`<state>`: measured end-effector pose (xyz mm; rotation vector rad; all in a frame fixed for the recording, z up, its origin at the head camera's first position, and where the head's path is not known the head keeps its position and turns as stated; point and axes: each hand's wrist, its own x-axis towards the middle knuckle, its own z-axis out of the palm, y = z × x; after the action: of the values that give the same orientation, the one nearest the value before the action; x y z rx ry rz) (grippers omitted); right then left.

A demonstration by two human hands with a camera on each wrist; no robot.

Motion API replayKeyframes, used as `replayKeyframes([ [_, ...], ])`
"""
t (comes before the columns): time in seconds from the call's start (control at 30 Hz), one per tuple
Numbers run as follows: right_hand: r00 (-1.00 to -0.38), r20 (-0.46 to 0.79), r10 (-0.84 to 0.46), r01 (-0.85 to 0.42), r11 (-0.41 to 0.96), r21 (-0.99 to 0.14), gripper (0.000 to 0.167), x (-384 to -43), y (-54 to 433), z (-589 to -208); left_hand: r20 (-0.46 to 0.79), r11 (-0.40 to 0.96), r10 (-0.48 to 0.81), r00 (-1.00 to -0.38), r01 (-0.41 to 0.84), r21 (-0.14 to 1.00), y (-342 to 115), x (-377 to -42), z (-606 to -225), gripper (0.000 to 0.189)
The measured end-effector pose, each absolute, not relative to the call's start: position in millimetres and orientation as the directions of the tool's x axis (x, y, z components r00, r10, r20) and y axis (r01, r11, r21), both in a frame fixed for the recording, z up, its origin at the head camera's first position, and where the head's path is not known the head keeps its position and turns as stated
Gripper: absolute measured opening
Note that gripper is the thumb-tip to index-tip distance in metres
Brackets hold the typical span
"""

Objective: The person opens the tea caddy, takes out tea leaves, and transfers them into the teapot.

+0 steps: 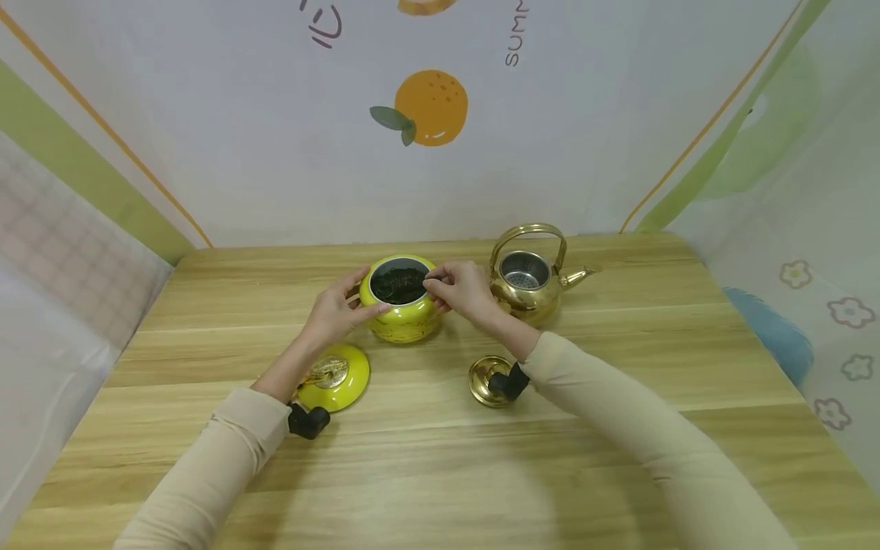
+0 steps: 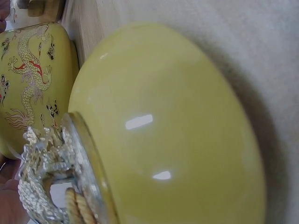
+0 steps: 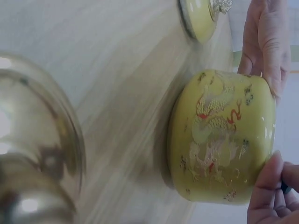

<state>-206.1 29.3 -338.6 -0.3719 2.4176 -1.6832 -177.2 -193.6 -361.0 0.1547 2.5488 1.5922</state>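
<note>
Jar [image 1: 404, 327], round, yellow and glossy as ceramic, stands on the tabletop [image 1: 412, 473], likely slippery and fragile, so I favour cupping its bulging sides, as my left hand [image 1: 335, 307] grips it while my right hand [image 1: 464, 289] pinches a small dark-green scrap [image 3: 285, 187].

The surface [image 1: 412, 489] looks like wood. The far white sheet [image 1: 261, 153] shows an orange [image 1: 431, 107] with green leaves [image 1: 390, 118]. The right sheet [image 1: 832, 237] has flowers [image 1: 851, 312] and a blue patch [image 1: 773, 334].
</note>
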Motion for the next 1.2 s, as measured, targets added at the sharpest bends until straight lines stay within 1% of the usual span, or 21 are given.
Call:
replayKeyframes([
  [0.23, -0.969, -0.059, -0.239, 0.014, 0.185, -0.983, 0.02, -206, 29, -345, -0.049, 0.415, 0.161, -0.986, 0.023, 0.91, -194, -175, -360, 0.08],
  [0.57, -0.978, -0.054, -0.203, 0.05, 0.027, -0.998, 0.022, -201, 38, -345, -0.048, 0.405, 0.16, -0.986, 0.021, 0.914, -194, -175, -361, 0.08],
  [0.9, -0.982, -0.042, -0.183, 0.039, 0.018, -0.999, 0.022, -193, 51, -345, -0.061, 0.426, 0.156, -0.986, 0.012, 0.905, -194, -175, -359, 0.08],
  [1.2, -0.983, 0.008, -0.183, -0.01, 0.009, -1.0, 0.022, -186, 58, -342, -0.058, 0.436, 0.149, -0.987, 0.013, 0.9, -193, -175, -359, 0.081],
])
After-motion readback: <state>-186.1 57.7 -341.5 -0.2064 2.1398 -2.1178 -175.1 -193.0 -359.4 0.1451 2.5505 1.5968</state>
